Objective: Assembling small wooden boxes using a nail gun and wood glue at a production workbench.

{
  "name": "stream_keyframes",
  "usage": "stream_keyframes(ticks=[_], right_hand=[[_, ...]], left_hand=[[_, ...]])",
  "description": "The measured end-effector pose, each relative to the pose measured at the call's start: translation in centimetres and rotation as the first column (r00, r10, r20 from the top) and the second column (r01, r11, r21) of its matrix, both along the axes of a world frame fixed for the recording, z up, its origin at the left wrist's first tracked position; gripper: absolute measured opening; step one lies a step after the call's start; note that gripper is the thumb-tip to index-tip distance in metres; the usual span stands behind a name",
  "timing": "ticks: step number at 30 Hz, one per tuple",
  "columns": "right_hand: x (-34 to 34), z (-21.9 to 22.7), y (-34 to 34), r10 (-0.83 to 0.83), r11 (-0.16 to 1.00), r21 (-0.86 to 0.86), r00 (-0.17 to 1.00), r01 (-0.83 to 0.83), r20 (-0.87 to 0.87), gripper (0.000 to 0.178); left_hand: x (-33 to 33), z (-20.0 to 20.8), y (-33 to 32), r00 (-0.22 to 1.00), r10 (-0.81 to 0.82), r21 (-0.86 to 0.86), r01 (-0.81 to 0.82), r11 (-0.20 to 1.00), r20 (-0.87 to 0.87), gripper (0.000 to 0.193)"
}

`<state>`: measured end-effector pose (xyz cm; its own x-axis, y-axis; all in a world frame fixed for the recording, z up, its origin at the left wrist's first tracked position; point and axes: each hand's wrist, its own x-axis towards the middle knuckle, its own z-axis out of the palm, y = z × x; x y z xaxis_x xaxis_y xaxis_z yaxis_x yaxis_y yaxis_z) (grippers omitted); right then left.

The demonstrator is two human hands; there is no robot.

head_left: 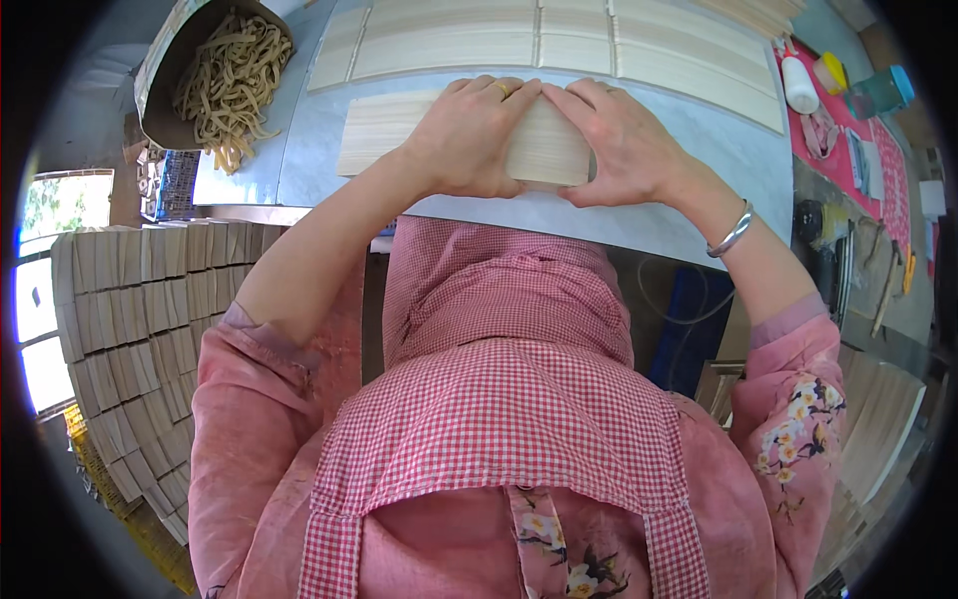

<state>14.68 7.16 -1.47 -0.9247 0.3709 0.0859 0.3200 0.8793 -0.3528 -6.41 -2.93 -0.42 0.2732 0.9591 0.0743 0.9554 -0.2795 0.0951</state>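
A short pale wooden board lies on the light table near its front edge; I cannot tell whether it is one piece or several thin ones together. My left hand wraps over its middle, thumb at the near edge and fingers at the far edge. At its right end my right hand grips it the same way. The fingertips of both hands come close together at the far edge. Much of the board's middle is hidden under my left hand.
Longer pale wooden boards lie in a row behind my hands. A box of tan flat bands stands at the back left. Bundled wood pieces are stacked at left. A white bottle and a teal-lidded jar stand at right.
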Motion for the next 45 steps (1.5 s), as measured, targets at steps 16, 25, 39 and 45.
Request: stream_keyframes(ticks=[16,25,39,45], right_hand=[[3.1,-4.0,-1.9,-0.245,0.942,-0.294,0.934,0.165,-0.261,0.124],[2.9,-4.1,-1.4,-0.248,0.900,-0.423,0.917,0.100,-0.312,0.115],[2.6,-4.6,-10.1,-0.615,0.788,-0.469,0.512,0.398,-0.600,0.045],[1.8,-4.2,-10.1,-0.648,0.762,-0.482,0.486,0.434,-0.586,0.040]], left_hand=[[-0.5,0.1,0.0,0.998,-0.049,-0.012,0.049,0.999,-0.043,0.108],[-0.7,0.2,0.3,0.998,-0.058,-0.026,0.057,0.998,-0.026,0.110],[2.9,-1.8,-0.9,0.977,0.210,0.137,-0.211,0.968,0.026,0.116],[3.0,-2.4,-0.8,0.976,0.212,0.186,-0.219,0.958,0.057,0.119]])
